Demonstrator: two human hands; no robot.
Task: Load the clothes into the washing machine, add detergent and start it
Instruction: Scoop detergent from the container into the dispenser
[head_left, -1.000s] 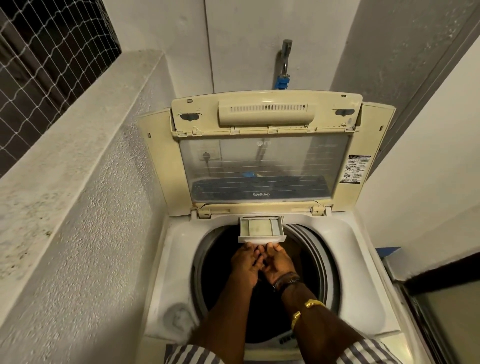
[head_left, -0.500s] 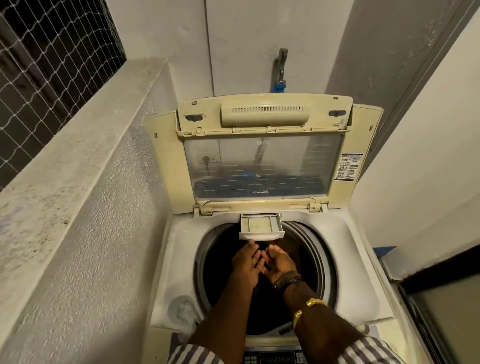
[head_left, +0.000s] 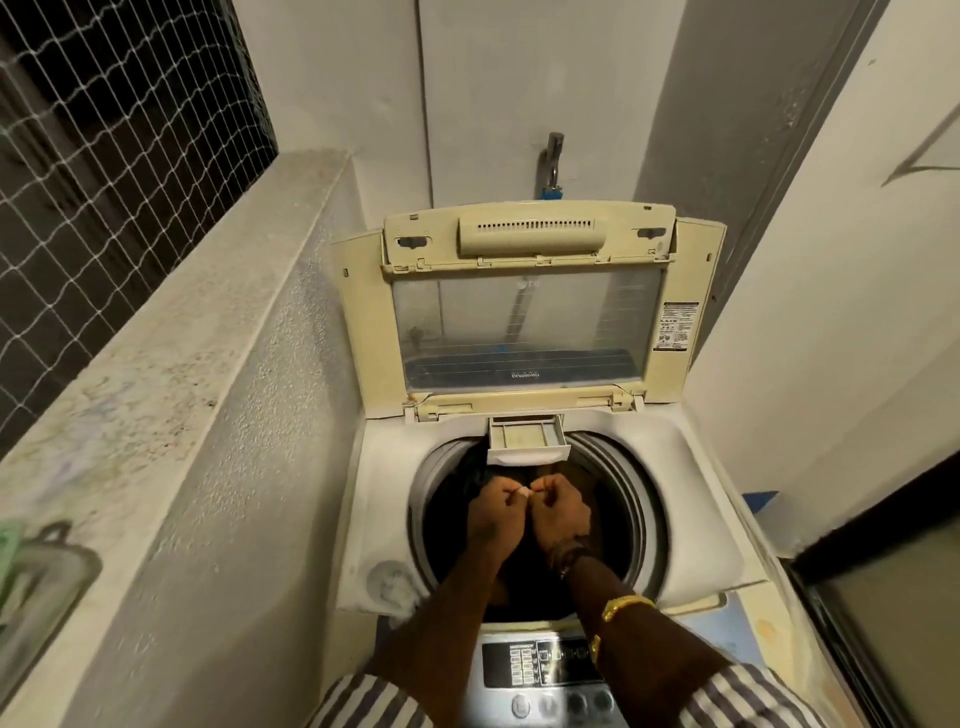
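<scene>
A: In the head view, which step is the person working on?

B: Likely adding detergent. The left hand (head_left: 496, 512) and right hand (head_left: 563, 512) are curling knuckle to knuckle over the drum (head_left: 644, 499), both pinching a small white piece (head_left: 523, 490). It may be a sachet, but it is too small to tell.

A: And the detergent drawer (head_left: 527, 441)?

B: It is sitting at the drum's 12 o'clock, jutting toward 6 with its open face up and its visible part stretching 9 to 3. The next move is probably calling for tearing the piece, then tipping it over that drawer.
</scene>
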